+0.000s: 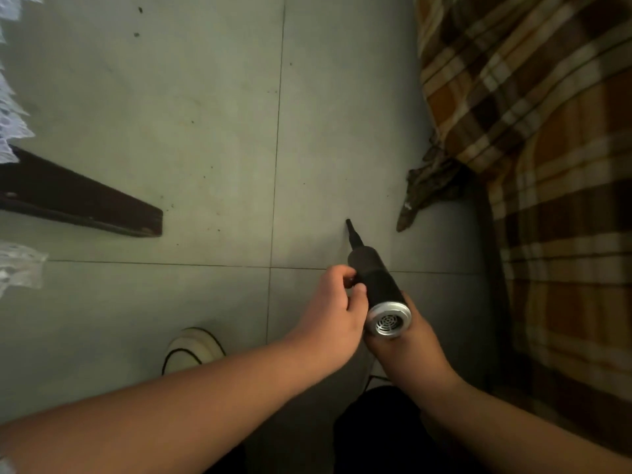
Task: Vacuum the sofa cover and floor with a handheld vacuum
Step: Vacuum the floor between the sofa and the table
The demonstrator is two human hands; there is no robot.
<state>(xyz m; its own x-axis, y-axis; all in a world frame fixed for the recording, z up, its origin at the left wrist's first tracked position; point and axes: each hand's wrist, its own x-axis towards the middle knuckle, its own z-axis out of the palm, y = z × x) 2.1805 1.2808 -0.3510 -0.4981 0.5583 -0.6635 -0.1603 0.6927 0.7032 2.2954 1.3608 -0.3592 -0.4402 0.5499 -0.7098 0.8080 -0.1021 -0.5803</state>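
Mostly hidden: the right hand (408,342) lies beneath the handheld vacuum (374,278), so its fingers cannot be seen; the sofa cover (547,159) is cut off by the right edge; the lace cloth (10,124) and the dark wooden bar (78,200) run out of view on the left.
Hard to make out: whether the nozzle (353,233) tip touches the floor (205,114) or hangs just above it; what small dark part the left fingers (345,271) pinch on the vacuum's side.
Counts: one vacuum, two hands, one cream shoe (193,347) with a dark line, one wooden bar, two tile joints crossing just left of the vacuum, many small dark specks on the tiles.
Vacuum: black body, silver grille end (389,321) towards the camera, nozzle angled down and away over the floor, near the hanging corner of the plaid cover.
Left hand (333,313): forearm reaching in from the lower left, fingers curled, thumb and forefinger nipping the part on the vacuum's left side.
Right hand: forearm coming from the lower right, cradling and gripping the vacuum's rear from below.
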